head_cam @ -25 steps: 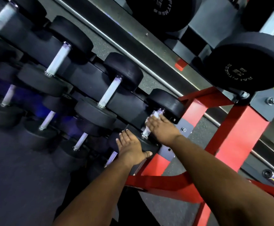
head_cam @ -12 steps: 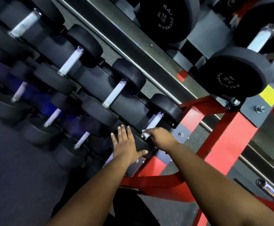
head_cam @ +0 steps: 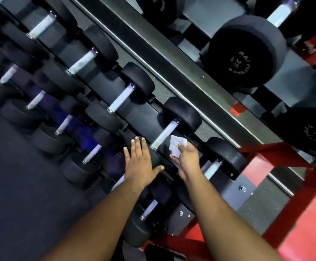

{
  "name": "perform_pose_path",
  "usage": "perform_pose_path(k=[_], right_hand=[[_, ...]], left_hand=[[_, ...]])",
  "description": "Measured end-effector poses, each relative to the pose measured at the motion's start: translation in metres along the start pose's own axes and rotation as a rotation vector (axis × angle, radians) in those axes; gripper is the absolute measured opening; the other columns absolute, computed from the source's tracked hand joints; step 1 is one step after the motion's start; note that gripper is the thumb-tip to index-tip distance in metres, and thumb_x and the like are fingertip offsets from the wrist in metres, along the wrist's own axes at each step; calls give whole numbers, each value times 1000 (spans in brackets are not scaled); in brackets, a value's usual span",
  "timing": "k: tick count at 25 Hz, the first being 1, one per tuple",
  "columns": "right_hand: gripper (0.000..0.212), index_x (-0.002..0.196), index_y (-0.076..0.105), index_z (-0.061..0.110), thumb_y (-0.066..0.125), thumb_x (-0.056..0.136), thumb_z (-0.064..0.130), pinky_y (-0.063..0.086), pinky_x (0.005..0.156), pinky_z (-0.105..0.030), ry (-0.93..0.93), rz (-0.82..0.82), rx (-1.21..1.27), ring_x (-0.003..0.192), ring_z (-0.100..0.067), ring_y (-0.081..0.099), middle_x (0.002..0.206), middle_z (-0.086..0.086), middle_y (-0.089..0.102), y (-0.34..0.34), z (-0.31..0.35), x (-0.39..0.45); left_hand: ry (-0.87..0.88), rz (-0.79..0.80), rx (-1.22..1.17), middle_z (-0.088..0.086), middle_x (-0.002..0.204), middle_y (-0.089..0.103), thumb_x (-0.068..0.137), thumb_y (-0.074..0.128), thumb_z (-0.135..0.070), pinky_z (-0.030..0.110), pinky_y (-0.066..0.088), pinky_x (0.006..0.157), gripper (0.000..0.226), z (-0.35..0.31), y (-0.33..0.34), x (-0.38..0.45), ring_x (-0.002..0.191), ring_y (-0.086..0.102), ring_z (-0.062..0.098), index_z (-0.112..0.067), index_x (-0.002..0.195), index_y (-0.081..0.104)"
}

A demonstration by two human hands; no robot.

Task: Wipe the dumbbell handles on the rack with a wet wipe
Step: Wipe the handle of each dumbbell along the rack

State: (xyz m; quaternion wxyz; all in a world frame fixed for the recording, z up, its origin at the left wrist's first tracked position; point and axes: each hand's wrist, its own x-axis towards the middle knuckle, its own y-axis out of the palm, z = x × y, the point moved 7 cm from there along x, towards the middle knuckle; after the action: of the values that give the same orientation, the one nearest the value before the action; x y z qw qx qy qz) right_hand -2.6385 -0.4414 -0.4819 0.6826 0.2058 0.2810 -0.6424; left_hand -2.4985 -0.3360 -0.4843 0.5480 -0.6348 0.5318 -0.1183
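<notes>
Rows of black dumbbells with pale metal handles lie slanted on a red and grey rack (head_cam: 251, 167). My right hand (head_cam: 186, 159) pinches a white wet wipe (head_cam: 177, 145), held just right of one dumbbell handle (head_cam: 163, 134) and apart from it. The end dumbbell's handle (head_cam: 211, 169) shows just right of my right wrist. My left hand (head_cam: 140, 162) lies flat with straight, spread fingers on the black head of a dumbbell (head_cam: 154, 157) in the middle row.
Larger dumbbells (head_cam: 245, 51) sit on the upper shelf at the top right. A steel rail (head_cam: 172, 72) runs diagonally between the shelves. Dark rubber floor (head_cam: 12, 185) fills the lower left. Red frame legs (head_cam: 304, 223) stand at the lower right.
My right hand has left the end dumbbell's handle and moved left with the wipe, beside the neighbouring handle. The left hand stays flat on a dumbbell head. The camera moved closer.
</notes>
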Motion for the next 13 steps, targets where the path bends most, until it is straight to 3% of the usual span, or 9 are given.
perform_pose_path(k=[3,5,9,13], right_hand=[[27,92,62,15,42,101,-1,48,50,-20,46,-99,189,62,-13,62,74,-2,66,29,4,20],[30,82,57,12,39,96,-9,44,48,-18,71,-103,241,59,-14,51,61,1,55,46,8,35],[19,86,58,13,52,97,-1,47,54,-14,192,-54,333,60,-7,54,72,1,55,57,3,53],[14,80,56,11,58,94,10,48,74,-30,271,110,362,63,-18,55,68,-5,58,67,10,85]], left_hand=[[-56,66,-97,19,165,-21,73,75,-68,48,-7,126,143,4,0,20,154,-20,32,1,155,-19],[-87,83,-152,20,164,-23,68,83,-62,44,-7,126,150,4,0,24,153,-21,32,2,154,-21],[-137,114,-146,20,164,-24,63,88,-59,46,-6,126,154,1,2,26,153,-22,33,1,154,-21],[-189,112,-137,15,165,-24,59,90,-59,47,-5,126,156,2,1,29,153,-22,30,-4,156,-19]])
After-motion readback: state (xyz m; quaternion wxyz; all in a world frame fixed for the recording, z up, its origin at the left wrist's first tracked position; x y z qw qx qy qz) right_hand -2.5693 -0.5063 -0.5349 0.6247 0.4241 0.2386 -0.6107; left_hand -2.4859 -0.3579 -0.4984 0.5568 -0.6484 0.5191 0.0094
